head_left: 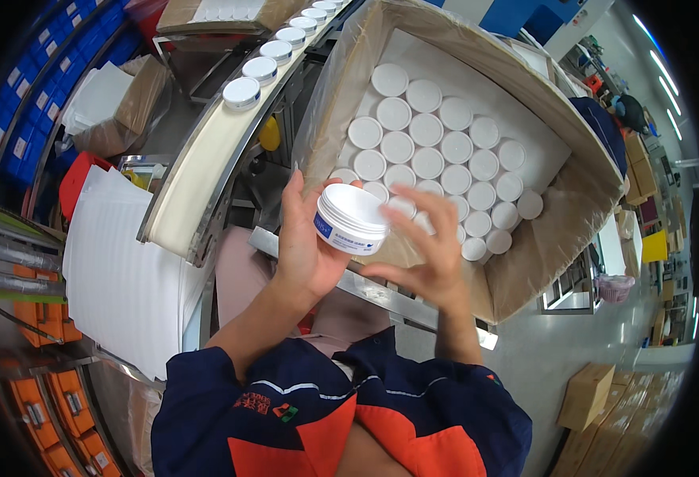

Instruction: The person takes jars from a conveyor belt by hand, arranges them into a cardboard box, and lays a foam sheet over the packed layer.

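A white round jar (352,226) with a blue-marked label and a threaded neck is tilted, its mouth uncovered and its white inside visible. My left hand (303,242) holds it from the left and below. Close to the jar's right rim is my right hand (430,246), fingers spread and slightly blurred; whether a fingertip touches the rim I cannot tell. Just beyond both hands, several white round-topped jars (426,130) stand in rows on a pale sheet inside a large plastic-lined carton (516,67).
To the left a conveyor belt (193,163) curves away, carrying several lidded jars (242,93). A stack of white sheets (123,262) lies beside it. Blue bins (15,111) and orange drawers (71,397) line the left. Brown cartons (588,396) stand at lower right.
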A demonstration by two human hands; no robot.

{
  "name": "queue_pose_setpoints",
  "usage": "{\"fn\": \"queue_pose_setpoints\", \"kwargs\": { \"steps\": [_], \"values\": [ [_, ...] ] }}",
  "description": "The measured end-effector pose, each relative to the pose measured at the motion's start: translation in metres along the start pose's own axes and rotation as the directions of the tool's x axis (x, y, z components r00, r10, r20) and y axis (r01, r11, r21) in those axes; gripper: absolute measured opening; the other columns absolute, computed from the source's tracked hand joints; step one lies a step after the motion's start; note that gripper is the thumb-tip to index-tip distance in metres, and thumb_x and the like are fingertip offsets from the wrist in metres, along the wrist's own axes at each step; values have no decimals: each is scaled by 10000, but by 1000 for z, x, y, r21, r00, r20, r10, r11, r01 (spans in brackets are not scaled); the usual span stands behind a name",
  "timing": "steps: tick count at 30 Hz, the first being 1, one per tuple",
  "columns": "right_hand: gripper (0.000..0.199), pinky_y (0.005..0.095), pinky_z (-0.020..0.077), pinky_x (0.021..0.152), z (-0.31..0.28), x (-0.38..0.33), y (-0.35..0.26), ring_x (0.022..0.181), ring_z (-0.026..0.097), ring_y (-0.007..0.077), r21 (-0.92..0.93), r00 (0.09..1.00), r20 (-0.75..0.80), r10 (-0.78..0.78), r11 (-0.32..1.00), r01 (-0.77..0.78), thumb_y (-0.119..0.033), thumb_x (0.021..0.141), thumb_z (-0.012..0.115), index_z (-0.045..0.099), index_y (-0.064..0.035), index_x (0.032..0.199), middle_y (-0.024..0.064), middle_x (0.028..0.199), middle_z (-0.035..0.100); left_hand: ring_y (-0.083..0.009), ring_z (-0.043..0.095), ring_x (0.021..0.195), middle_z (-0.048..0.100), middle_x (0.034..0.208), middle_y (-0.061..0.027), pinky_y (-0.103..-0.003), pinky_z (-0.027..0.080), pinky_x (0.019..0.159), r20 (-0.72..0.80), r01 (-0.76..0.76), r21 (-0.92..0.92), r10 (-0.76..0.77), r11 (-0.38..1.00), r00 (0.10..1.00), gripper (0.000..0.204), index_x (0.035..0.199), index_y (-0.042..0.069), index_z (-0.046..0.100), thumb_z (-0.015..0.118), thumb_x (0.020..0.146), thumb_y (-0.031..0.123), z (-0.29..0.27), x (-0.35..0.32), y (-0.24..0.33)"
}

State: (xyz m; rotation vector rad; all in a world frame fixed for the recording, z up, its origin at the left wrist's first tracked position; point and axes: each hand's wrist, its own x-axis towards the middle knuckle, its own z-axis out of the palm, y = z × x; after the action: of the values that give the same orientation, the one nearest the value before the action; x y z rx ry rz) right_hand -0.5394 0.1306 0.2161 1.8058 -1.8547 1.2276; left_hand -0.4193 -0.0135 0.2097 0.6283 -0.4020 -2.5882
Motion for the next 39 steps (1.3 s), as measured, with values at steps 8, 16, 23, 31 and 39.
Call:
{"fn": "queue_pose_setpoints", "kwargs": {
  "steps": [8,16,23,31,39],
  "values": [
    [573,431,470,942,22,4,-28,1070,622,340,179,960,-252,124,981,-80,-25,696,776,644,22,1251,181,1199,682,-247,453,1370,472,1449,-108,-467,389,1142,463,-110,63,69,992,884,416,1452,60,373,392,1085,255,-16,-25,10],
    [566,403,463,965,30,11,-43,1147,588,334,140,975,-216,48,990,-18,-1,760,727,600,73,1306,232,1231,656,-236,422,1401,408,1507,-117,-458,371,1161,564,-174,-3,146,985,813,444,1481,49,331,423,1076,207,-30,-30,21],
    [561,404,456,973,33,14,-49,1154,585,330,136,978,-202,45,991,-18,1,776,723,592,69,1317,235,1241,649,-238,417,1404,391,1517,-120,-465,375,1156,568,-185,-9,157,983,808,453,1481,40,324,424,1074,211,-34,-31,25],
    [550,404,453,978,31,14,-53,1157,584,335,104,978,-203,53,994,-32,-13,789,730,593,66,1316,233,1236,651,-293,421,1418,395,1533,-189,-498,365,1166,540,-200,25,155,980,827,463,1483,27,321,373,1081,253,-34,-31,21],
    [546,408,447,986,27,11,-54,1149,585,338,69,980,-196,45,997,-32,-15,792,733,591,69,1313,237,1235,650,-248,409,1416,387,1533,-145,-464,371,1162,579,-142,-7,120,990,807,440,1482,49,330,399,1082,217,-34,-30,20]
  ]
}}
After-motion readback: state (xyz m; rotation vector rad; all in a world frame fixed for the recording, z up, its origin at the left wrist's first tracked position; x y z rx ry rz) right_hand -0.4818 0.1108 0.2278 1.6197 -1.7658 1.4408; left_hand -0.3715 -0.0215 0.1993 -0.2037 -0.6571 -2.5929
